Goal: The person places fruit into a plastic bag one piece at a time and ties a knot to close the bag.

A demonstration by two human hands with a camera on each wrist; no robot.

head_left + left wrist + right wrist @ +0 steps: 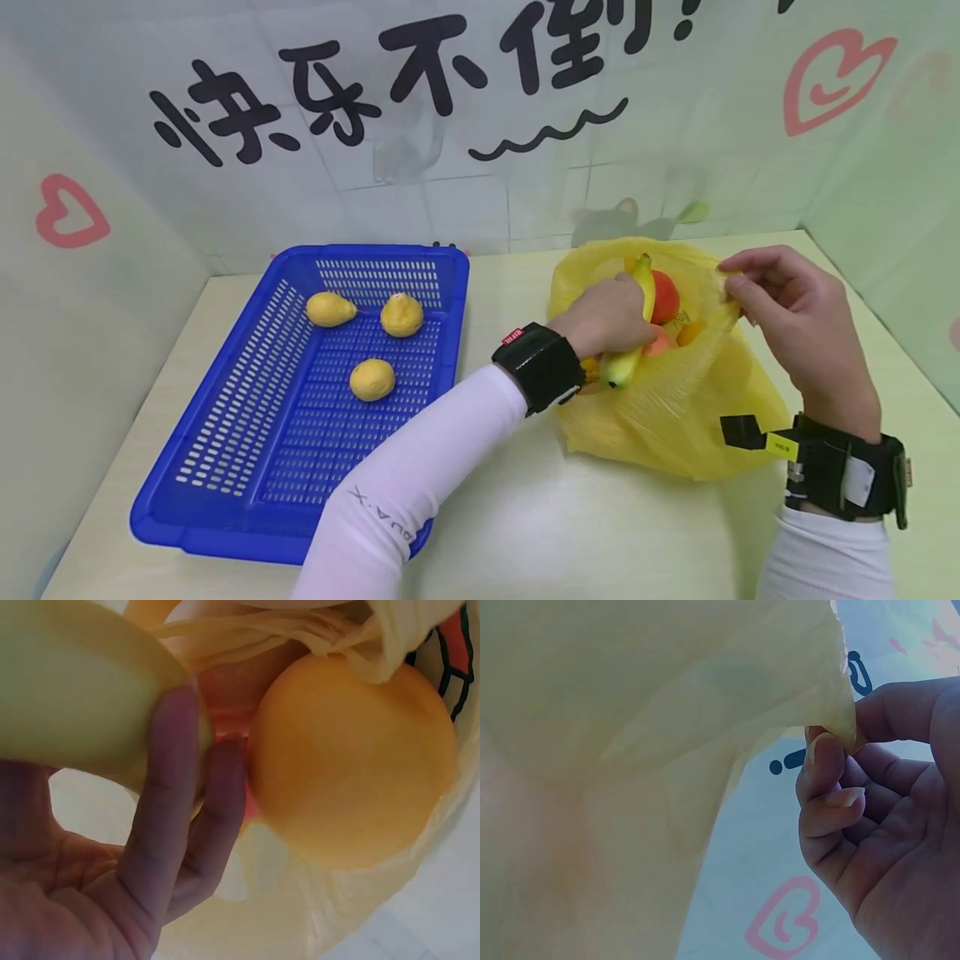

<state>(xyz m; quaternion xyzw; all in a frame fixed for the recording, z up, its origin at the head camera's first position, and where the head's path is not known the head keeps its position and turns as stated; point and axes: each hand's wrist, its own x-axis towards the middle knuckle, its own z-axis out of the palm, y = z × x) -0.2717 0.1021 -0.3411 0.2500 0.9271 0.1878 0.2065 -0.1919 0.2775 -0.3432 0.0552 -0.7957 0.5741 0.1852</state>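
Observation:
At the mouth of a yellow plastic bag [675,417], my left hand [607,317] grips a banana [619,367]. The left wrist view shows fingers curled against the banana [82,690], close beside a round orange fruit [352,761]. Inside the bag lie a red fruit [665,297], a pinkish fruit [660,342] and an orange-coloured fruit [689,333]; the rest of the contents is hidden. My right hand [810,317] pinches the bag's right rim between thumb and finger, and the right wrist view shows the thin plastic [780,697] stretched from those fingertips.
A blue perforated basket [300,533] stands on the left of the pale table [517,517]. It holds a yellow pear-shaped fruit [331,309], a knobbly yellow fruit [402,315] and a lemon-like fruit [372,380]. A printed wall covering [465,208] rises behind the table.

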